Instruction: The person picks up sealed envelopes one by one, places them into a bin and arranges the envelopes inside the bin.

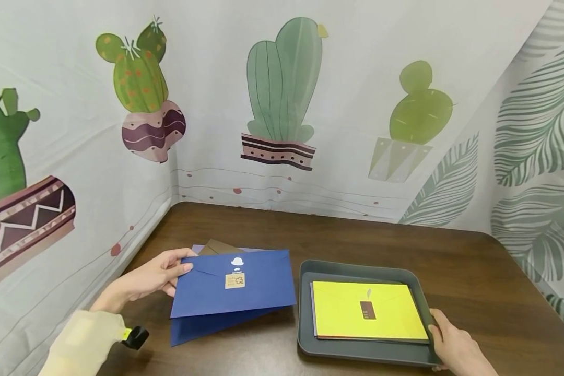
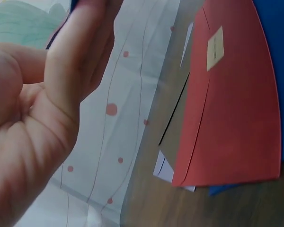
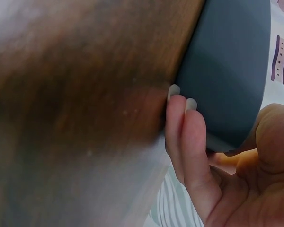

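Head view: my left fingers [image 1: 184,268] pinch blue envelope [image 1: 263,282] by left edge, just left of grey tray [image 1: 357,351]; my right fingers [image 1: 441,317] grip tray's right side. Best carry it flat, brace tray on bench [image 1: 254,360], square corners over yellow envelope [image 1: 336,310] before releasing.

Your blue envelope [image 1: 263,287] at 7 o'clock looks like smooth matt paper, and the yellow envelope [image 1: 395,310] at 5 seems like smooth paper too. Tray [image 1: 366,350] under it? Matt dark plastic, by the look. Your bench [image 1: 272,224] is grainy wood with a soft sheen, and that backdrop [image 1: 207,78] at 12's creased cloth.
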